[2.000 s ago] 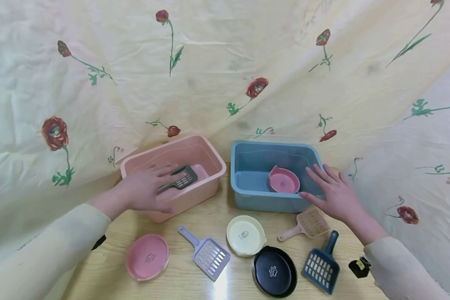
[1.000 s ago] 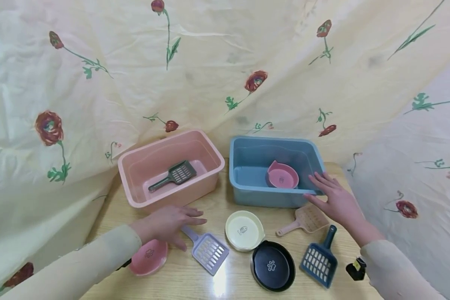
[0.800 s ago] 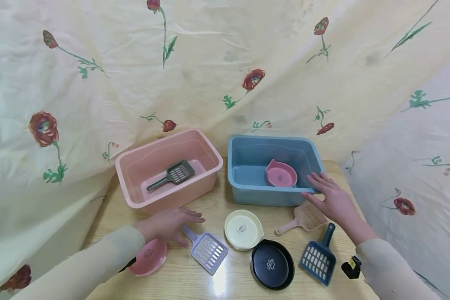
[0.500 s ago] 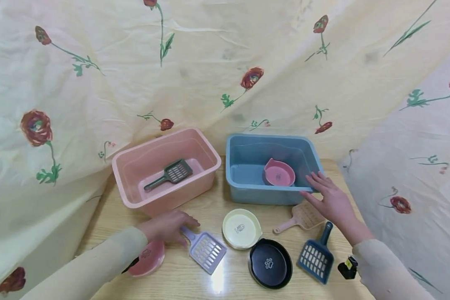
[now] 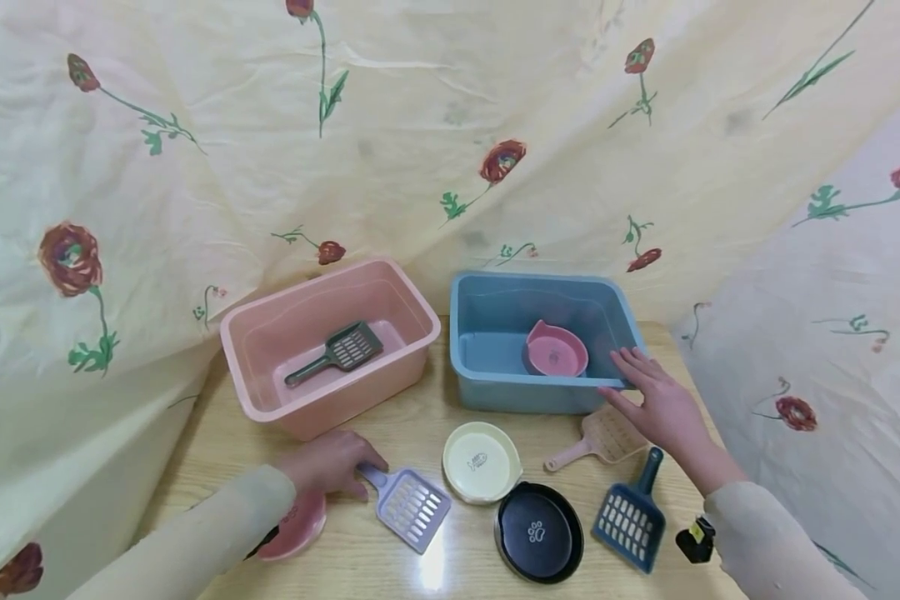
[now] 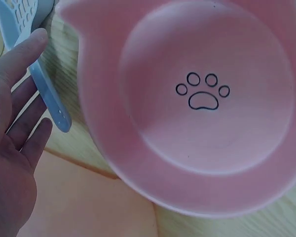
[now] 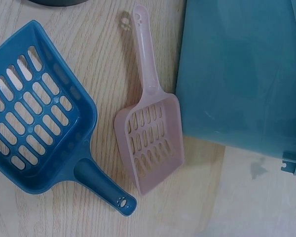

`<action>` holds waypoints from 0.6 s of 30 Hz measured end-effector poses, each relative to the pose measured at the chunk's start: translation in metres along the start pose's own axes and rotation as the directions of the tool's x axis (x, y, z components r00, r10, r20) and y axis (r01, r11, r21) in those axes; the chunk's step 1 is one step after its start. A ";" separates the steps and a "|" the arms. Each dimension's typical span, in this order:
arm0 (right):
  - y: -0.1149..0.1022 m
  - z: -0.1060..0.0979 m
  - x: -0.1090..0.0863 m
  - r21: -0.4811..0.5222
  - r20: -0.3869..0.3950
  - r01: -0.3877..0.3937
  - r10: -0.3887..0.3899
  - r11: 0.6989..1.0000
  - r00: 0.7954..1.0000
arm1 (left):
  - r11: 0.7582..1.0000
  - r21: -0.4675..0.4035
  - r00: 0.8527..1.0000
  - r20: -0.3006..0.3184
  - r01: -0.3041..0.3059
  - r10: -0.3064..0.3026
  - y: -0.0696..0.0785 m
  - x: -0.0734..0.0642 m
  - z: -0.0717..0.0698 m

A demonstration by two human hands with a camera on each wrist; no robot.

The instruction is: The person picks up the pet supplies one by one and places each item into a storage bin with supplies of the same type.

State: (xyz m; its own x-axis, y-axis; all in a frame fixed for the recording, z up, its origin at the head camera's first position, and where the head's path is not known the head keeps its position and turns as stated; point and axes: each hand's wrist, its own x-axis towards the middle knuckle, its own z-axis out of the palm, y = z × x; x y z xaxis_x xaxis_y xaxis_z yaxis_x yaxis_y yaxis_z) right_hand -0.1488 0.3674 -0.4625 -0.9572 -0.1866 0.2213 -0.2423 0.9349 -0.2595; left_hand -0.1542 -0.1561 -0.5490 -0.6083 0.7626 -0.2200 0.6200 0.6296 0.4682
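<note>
My left hand (image 5: 335, 462) is at the handle of a lavender litter scoop (image 5: 414, 508) lying on the table. In the left wrist view the scoop's handle (image 6: 52, 98) passes between the thumb and the extended fingers; a firm hold cannot be made out. Partly under my left wrist is a pink pet bowl (image 6: 202, 138) with a paw print. My right hand (image 5: 663, 408) rests with straight fingers on the right front corner of a blue tub (image 5: 532, 398). Inside that tub sits another pink bowl (image 5: 557, 352).
Left of it stands a pink tub (image 5: 360, 400) holding a dark green litter scoop (image 5: 352, 346). On the table lie a cream bowl (image 5: 482, 462), a black bowl (image 5: 540, 533), a pale pink scoop (image 7: 150, 133) and a dark blue scoop (image 7: 44, 113). A flowered cloth (image 5: 390, 167) hangs behind.
My left hand has come down from above the pink tub to the lavender scoop's handle, its fingers drawing closer round it. The right hand stays at the blue tub's corner.
</note>
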 end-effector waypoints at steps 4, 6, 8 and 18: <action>-0.002 0.001 0.000 -0.002 -0.004 -0.003 0.003 1.000 1.000 | 1.000 0.029 1.000 -0.014 -0.010 0.010 0.002 0.000 0.003; -0.002 0.001 0.000 -0.004 -0.004 -0.005 0.005 1.000 1.000 | 0.999 0.039 0.999 -0.030 -0.021 0.022 0.003 0.000 0.004; -0.001 0.001 0.000 -0.007 -0.002 -0.008 0.008 1.000 1.000 | 0.998 0.051 0.998 -0.047 -0.032 0.035 0.004 0.001 0.006; 0.000 0.004 -0.001 -0.013 -0.008 -0.021 0.021 1.000 1.000 | 0.994 0.100 0.993 -0.101 -0.051 0.061 -0.001 0.002 0.014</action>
State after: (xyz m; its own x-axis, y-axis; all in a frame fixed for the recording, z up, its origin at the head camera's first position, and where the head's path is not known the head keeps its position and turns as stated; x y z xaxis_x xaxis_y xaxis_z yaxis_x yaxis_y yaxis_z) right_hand -0.1482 0.3669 -0.4666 -0.9608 -0.1645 0.2232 -0.2199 0.9425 -0.2519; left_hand -0.1487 -0.1532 -0.5619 -0.6166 0.7804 -0.1034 0.6963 0.6019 0.3910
